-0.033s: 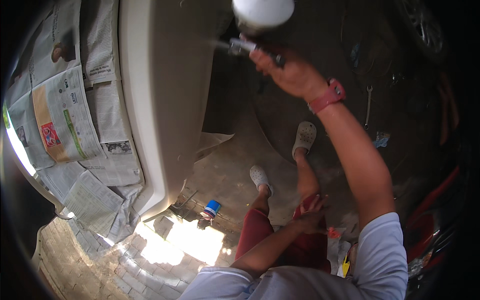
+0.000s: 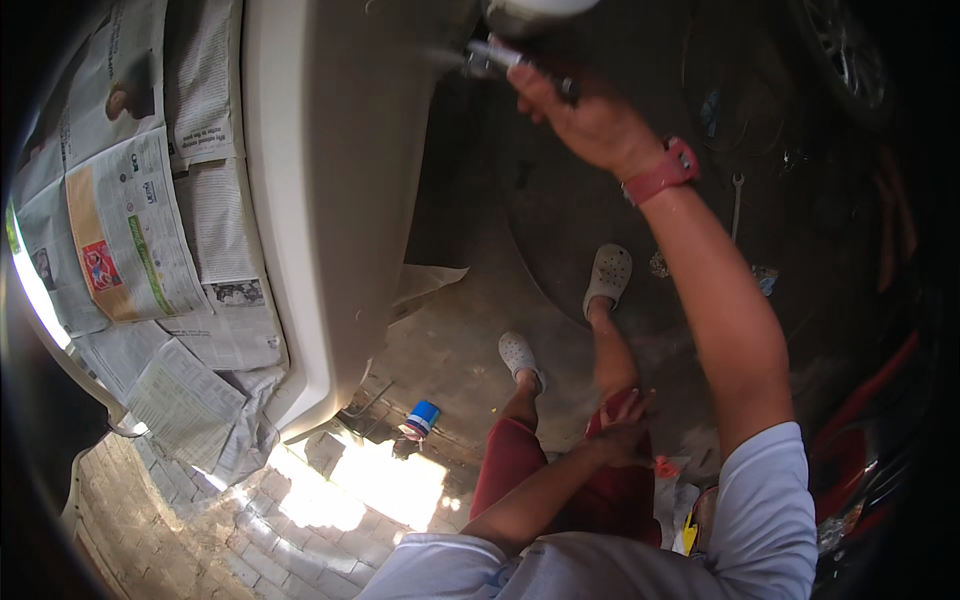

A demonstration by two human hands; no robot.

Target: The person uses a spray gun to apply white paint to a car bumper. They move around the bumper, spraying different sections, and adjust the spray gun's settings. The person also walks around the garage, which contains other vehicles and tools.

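Print shows on the newspaper at left. The upper right sheet (image 2: pixel 198 85) bears columns of small type and, near its lower edge, a bold two-line heading (image 2: pixel 209 145) standing upside down. On the sheet beneath the photograph, small logos (image 2: pixel 135 185) sit beside an orange band (image 2: pixel 90 225), with pale lettering along a green strip (image 2: pixel 148 265). The lower loose sheet (image 2: pixel 185 400) has rows too fine to read. The blue can (image 2: pixel 423 415) perhaps carries a label, too small to make out.

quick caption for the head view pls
Right hand holding a spray gun beside a pale panel, left hand resting on the right leg.
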